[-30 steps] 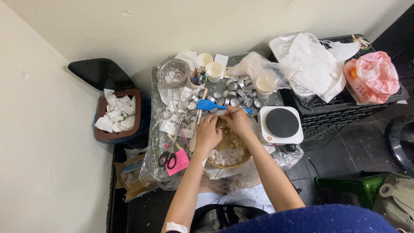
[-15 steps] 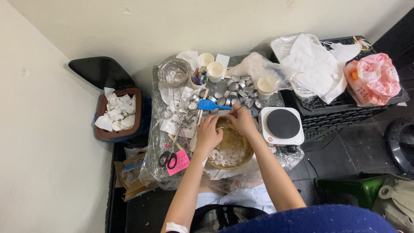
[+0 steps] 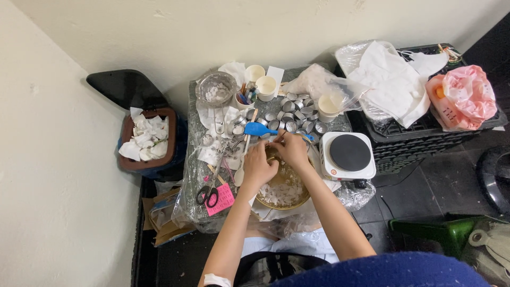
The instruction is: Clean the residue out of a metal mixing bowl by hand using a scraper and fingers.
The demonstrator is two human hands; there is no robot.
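While the person is leaning over a small table (image 3: 197, 210) covered with clear plastic, both hands are working together above a brass-coloured bowl (image 3: 281, 192) that is holding white flakes. The left hand (image 3: 257, 167) is hovering over the left rim of the bowl with its fingers curled inward, and the right hand (image 3: 292, 149) is just beside it, over the far rim. The two hands are touching or almost touching each other. A thin stick (image 3: 280, 136) is pointing out from the right hand toward the far side of the table; it seems to be pinched in the fingers, but the grip is too small to see clearly. I cannot tell if the left hand is closing on something or only resting.

The bowl is sitting at the near edge of the table, close to the person's body. Just behind the hands, a blue spatula (image 3: 258, 129) is lying among many small silver cups (image 3: 291, 114). A white hot plate (image 3: 348, 155) with a black round top is standing just to the right of the bowl. Scissors (image 3: 208, 188) with black handles are lying on the left part of the table, next to a pink card (image 3: 220, 199). A brown bin (image 3: 148, 140) full of white paper is standing on the floor on the left, well apart from the hands.
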